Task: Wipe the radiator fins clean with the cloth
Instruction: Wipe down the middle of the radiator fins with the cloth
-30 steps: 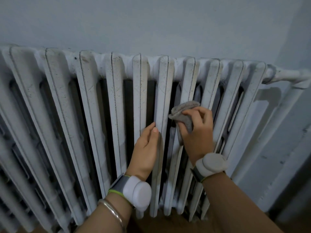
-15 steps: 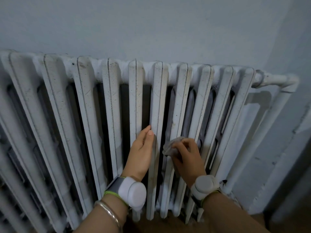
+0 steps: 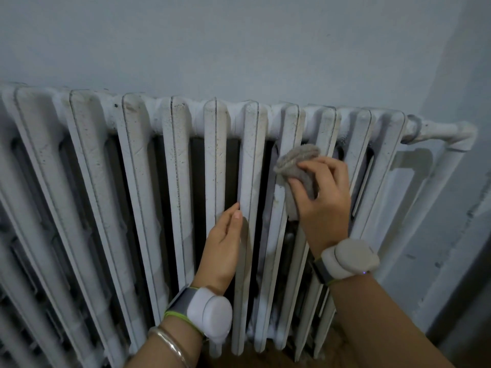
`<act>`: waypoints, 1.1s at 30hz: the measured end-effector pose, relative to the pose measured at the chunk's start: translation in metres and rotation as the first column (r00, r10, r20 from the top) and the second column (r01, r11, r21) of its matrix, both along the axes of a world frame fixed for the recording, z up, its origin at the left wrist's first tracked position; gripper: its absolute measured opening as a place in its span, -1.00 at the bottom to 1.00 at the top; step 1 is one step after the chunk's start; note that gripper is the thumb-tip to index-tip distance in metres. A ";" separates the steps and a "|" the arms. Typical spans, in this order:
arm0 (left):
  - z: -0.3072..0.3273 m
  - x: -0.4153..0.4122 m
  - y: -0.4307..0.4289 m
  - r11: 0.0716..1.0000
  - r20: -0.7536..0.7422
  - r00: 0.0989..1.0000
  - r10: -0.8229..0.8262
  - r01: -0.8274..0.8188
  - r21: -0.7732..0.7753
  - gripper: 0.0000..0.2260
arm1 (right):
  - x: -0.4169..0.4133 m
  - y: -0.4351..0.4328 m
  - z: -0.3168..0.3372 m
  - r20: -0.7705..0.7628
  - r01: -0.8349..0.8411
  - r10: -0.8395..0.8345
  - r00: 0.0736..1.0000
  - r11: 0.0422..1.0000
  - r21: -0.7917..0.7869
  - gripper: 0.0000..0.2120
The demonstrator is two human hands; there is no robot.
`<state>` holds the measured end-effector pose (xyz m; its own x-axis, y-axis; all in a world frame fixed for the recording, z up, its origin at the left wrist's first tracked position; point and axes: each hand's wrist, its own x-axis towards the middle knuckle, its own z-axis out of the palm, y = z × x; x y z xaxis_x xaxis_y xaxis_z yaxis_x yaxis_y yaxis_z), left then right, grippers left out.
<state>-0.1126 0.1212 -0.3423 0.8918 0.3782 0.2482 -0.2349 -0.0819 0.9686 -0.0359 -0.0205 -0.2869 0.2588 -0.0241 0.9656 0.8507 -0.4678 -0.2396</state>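
A white cast-iron radiator (image 3: 148, 181) with speckled, dusty vertical fins spans the wall. My right hand (image 3: 322, 197) grips a bunched grey cloth (image 3: 297, 163) and presses it against the upper part of a fin right of centre. My left hand (image 3: 225, 243) lies with straight fingers against a middle fin, lower down, holding nothing. Both wrists wear white band devices, and a metal bangle sits on the left forearm.
A white pipe (image 3: 438, 128) leaves the radiator's top right corner and bends down the wall. A pale wall (image 3: 239, 43) rises behind. Brown floor (image 3: 265, 359) shows beneath the fins. A wall corner stands at the far right.
My right hand has moved the cloth from low on the fin back up to its upper part. My left hand has stayed on the middle fin.
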 end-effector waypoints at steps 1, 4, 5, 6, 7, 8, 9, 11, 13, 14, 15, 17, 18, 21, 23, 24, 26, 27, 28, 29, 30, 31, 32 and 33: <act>0.000 0.000 0.000 1.000 0.004 1.000 0.002 -0.002 0.000 -0.61 | 0.004 0.003 0.001 -0.021 -0.022 0.022 1.000 0.999 0.024 -0.81; -0.001 0.001 0.000 1.000 0.002 1.000 0.013 -0.013 -0.001 -0.61 | 0.012 0.012 -0.004 -0.049 -0.053 0.054 0.997 0.998 0.015 -0.80; -0.001 0.002 0.000 1.000 0.000 1.000 0.016 -0.016 -0.003 -0.62 | 0.013 0.014 -0.008 -0.038 -0.040 0.040 0.998 0.999 0.003 -0.80; 0.000 0.003 -0.001 1.000 -0.003 1.000 0.017 -0.017 -0.005 -0.62 | 0.015 0.015 -0.013 -0.031 -0.024 0.024 0.999 1.000 -0.009 -0.80; 0.000 0.003 -0.001 1.000 -0.004 1.000 0.016 -0.016 -0.006 -0.62 | 0.015 0.015 -0.017 -0.030 -0.011 0.010 0.999 1.000 -0.020 -0.82; 0.000 0.003 -0.001 1.000 -0.003 1.000 0.014 -0.014 -0.007 -0.62 | 0.015 0.015 -0.020 -0.037 0.003 -0.004 0.999 0.999 -0.032 -0.83; 0.000 0.003 -0.001 1.000 -0.001 1.000 0.014 -0.014 -0.006 -0.62 | 0.014 0.015 -0.025 -0.052 0.017 -0.020 0.998 0.999 -0.046 -0.83; -0.001 0.003 -0.001 1.000 0.002 1.000 0.019 -0.019 -0.001 -0.63 | 0.012 0.015 -0.034 -0.105 0.043 -0.051 0.993 0.996 -0.079 -0.83; -0.002 0.002 -0.001 1.000 -0.003 1.000 0.017 -0.017 0.000 -0.62 | 0.013 0.013 -0.044 -0.176 0.032 -0.052 0.983 0.993 -0.114 -0.83; -0.002 0.002 -0.001 1.000 -0.005 1.000 0.014 -0.014 0.003 -0.62 | 0.013 0.013 -0.048 -0.223 0.012 -0.041 0.974 0.991 -0.130 -0.84; -0.002 0.001 -0.001 1.000 -0.008 1.000 0.012 -0.012 0.007 -0.62 | 0.012 0.013 -0.052 -0.277 -0.005 -0.035 0.960 0.990 -0.142 -0.84; -0.001 0.001 0.000 1.000 -0.010 1.000 0.007 -0.007 0.016 -0.61 | 0.009 0.012 -0.061 -0.376 -0.009 -0.049 0.925 0.989 -0.151 -0.84; -0.001 0.000 -0.001 1.000 -0.010 1.000 0.005 -0.005 0.022 -0.61 | 0.007 0.012 -0.065 -0.409 -0.012 -0.052 0.911 0.988 -0.152 -0.84; 0.000 0.000 -0.001 1.000 -0.014 1.000 0.008 -0.008 0.029 -0.60 | 0.003 0.012 -0.083 -0.409 -0.027 -0.047 0.911 0.985 -0.173 -0.79; 0.001 -0.001 -0.001 0.999 -0.012 1.000 0.011 -0.011 0.033 -0.60 | 0.000 0.011 -0.093 -0.342 -0.072 0.002 0.940 0.979 -0.192 -0.67; 0.001 -0.002 -0.002 0.999 -0.011 1.000 0.012 -0.011 0.037 -0.60 | -0.001 0.010 -0.097 -0.334 -0.106 0.034 0.942 0.974 -0.200 -0.60; 0.002 -0.003 -0.003 0.998 0.001 1.000 0.014 -0.014 0.056 -0.60 | -0.002 0.003 -0.104 -0.373 -0.146 0.037 0.927 0.953 -0.267 -0.53; 0.003 -0.004 -0.005 0.997 0.012 1.000 0.022 -0.023 0.075 -0.60 | 0.000 -0.001 -0.108 -0.402 -0.150 0.007 0.916 0.934 -0.325 -0.55; 0.003 -0.005 -0.006 0.994 0.029 0.999 0.036 -0.039 0.107 -0.60 | 0.003 -0.006 -0.110 -0.428 -0.151 -0.031 0.903 0.911 -0.385 -0.59; 0.002 -0.005 -0.008 0.987 0.056 0.997 0.056 -0.064 0.146 -0.59 | 0.006 -0.012 -0.109 -0.457 -0.158 -0.063 0.887 0.889 -0.431 -0.67; 0.000 -0.005 -0.009 0.976 0.095 0.992 0.081 -0.099 0.192 -0.59 | 0.007 -0.018 -0.104 -0.492 -0.180 -0.077 0.867 0.872 -0.455 -0.75; -0.001 -0.005 -0.010 0.961 0.144 0.984 0.109 -0.141 0.239 -0.59 | 0.006 -0.022 -0.096 -0.527 -0.211 -0.073 0.847 0.863 -0.458 -0.80; -0.001 -0.004 -0.012 0.943 0.200 0.970 0.136 -0.188 0.274 -0.61 | 0.003 -0.027 -0.085 -0.558 -0.250 -0.042 0.829 0.864 -0.436 -0.81; -0.001 -0.003 -0.013 0.925 0.250 0.955 0.160 -0.233 0.299 -0.64 | 0.000 -0.031 -0.072 -0.572 -0.280 0.007 0.820 0.876 -0.391 -0.79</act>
